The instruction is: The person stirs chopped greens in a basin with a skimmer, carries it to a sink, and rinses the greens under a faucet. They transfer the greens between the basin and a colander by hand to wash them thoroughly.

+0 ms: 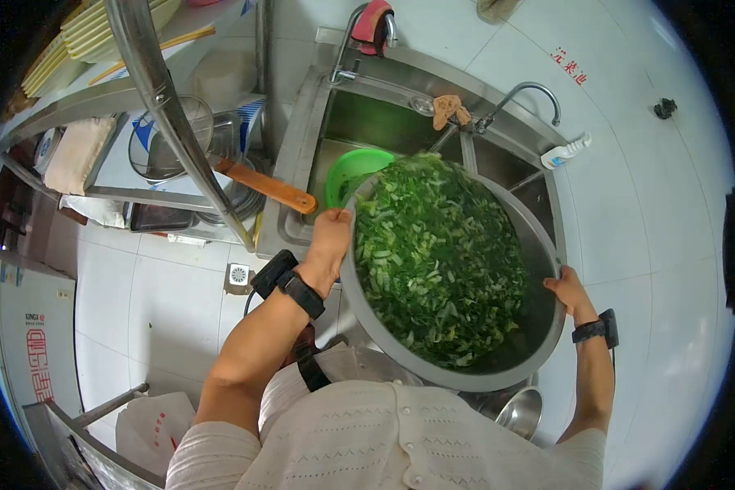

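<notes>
Between my two hands is a large grey basin (539, 322), heaped with chopped green leafy vegetables (437, 261). My left hand (331, 237) is closed on the basin's left rim, thumb on top. On the opposite rim, my right hand (572, 291) grips with the thumb over the edge and the other fingers hidden beneath. The basin is held in front of my body and covers part of the steel sink (306, 155). Just behind it a bright green plastic bowl (359, 167) sits in the left sink compartment, partly hidden.
Left of the sink stands a steel shelf (151, 90) with a strainer (171, 135), whose wooden handle (269, 186) juts out toward my left hand. Two faucets (531, 90) rise behind the sink. A white spray bottle (565, 152) lies at the right, and a metal bowl (521, 412) is below the basin.
</notes>
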A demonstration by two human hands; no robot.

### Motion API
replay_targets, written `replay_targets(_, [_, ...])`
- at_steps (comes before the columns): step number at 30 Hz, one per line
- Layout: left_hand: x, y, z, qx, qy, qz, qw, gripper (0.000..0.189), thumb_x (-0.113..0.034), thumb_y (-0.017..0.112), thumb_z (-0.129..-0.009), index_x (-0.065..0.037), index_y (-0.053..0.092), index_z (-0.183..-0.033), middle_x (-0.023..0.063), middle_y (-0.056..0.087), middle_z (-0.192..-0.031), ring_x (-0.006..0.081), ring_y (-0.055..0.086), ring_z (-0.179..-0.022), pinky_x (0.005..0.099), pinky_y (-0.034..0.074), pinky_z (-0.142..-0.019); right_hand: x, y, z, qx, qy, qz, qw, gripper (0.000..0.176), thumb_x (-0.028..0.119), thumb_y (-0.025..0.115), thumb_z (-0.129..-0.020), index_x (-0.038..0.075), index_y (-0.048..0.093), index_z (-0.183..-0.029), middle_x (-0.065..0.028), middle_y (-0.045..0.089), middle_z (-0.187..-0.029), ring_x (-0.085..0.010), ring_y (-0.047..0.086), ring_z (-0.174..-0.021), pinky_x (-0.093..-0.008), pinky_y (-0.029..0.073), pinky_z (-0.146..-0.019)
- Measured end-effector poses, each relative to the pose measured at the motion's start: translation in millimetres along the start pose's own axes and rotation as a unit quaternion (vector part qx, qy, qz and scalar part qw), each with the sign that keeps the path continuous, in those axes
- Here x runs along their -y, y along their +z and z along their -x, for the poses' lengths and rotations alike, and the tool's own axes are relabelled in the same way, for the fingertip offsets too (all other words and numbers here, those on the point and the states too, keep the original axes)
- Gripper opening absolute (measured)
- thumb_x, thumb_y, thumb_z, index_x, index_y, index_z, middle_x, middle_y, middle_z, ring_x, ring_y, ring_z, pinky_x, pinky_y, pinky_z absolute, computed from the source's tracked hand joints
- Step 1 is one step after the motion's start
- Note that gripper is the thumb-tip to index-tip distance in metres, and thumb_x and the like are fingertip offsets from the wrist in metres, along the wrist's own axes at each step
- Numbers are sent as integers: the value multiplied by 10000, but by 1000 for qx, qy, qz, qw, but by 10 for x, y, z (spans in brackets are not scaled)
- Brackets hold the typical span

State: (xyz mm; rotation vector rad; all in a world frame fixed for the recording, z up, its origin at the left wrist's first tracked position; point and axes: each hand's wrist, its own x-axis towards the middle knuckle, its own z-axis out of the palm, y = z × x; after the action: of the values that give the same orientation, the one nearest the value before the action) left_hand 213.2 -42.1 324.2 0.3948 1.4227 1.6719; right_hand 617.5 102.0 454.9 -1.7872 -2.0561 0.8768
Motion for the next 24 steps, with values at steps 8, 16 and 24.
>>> replay_targets(8, [-72,-2,1,-17,32,-64,997,199,-149,440,-853,26,534,-865,33,553,-742,108,510,-647,238,407,-566,95,-3,27,13,38,-4,999,232,3,559,-687,-79,497,-895,-104,545,-779,-178,530,-676,-298,439,-580])
replay_targets(16, [67,-42,-117,-1,8,15,1000,198,-137,423,-857,23,538,-848,39,557,-714,120,515,-576,249,413,-502,38,-75,-80,51,29,-9,998,356,48,594,-693,-73,450,-994,-131,507,-872,-204,480,-791,-318,407,-693])
replay_targets(24, [-2,-18,-10,8,-4,18,1000,209,-143,410,-859,28,530,-855,50,551,-693,123,514,-554,256,412,-490,38,-79,-72,30,40,4,999,354,38,593,-688,-78,449,-990,-129,506,-864,-200,483,-787,-317,414,-680])
